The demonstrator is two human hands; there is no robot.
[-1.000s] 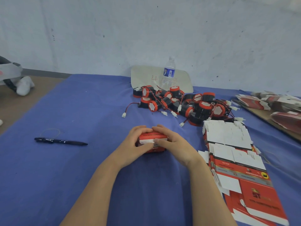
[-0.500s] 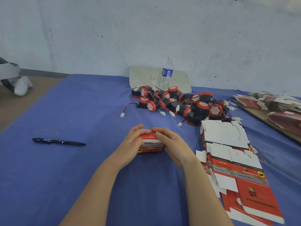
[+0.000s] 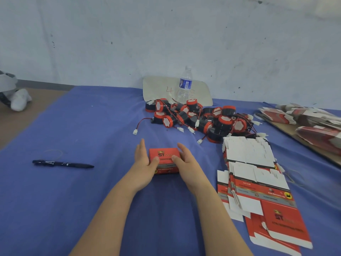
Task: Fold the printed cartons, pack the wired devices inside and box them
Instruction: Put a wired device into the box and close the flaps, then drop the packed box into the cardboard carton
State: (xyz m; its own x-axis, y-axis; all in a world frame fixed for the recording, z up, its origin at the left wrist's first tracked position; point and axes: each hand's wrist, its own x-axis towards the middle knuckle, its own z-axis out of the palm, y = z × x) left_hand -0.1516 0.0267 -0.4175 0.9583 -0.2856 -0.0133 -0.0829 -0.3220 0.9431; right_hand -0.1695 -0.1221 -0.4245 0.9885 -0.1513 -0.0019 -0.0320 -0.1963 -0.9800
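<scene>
At the far left edge a white and grey object (image 3: 16, 98) lies on the brown floor, cut off by the frame and too unclear to name. On the blue cloth (image 3: 92, 209) that covers the table lies a dark pen (image 3: 62, 164), with a thin pale loop (image 3: 53, 153) just behind it that is hard to make out. Near the middle, the left hand (image 3: 143, 160) has its fingers straight along the left side of a closed red carton (image 3: 164, 159), its thumb laid on the top face; the palm hides that side of the carton. The carton sits flat on the cloth between the two hands. The right hand (image 3: 187, 162) flanks the right side in the same way, fingers loosely extended and thumb on the top, covering part of the print. Behind them a tangled pile of red and black wired devices (image 3: 199, 119) spreads across the cloth, the wires and white plugs overlapping so that single units are hard to count. A clear water bottle (image 3: 185, 85) stands behind the pile, in front of a pale board (image 3: 158, 87) leaning on the wall. Right of the hands lies a fanned stack of flat cartons (image 3: 258, 178), each one partly covered by the next. At the far right, more flat cartons (image 3: 310, 122) lie on a brown board, blurred and cut off by the edge.
</scene>
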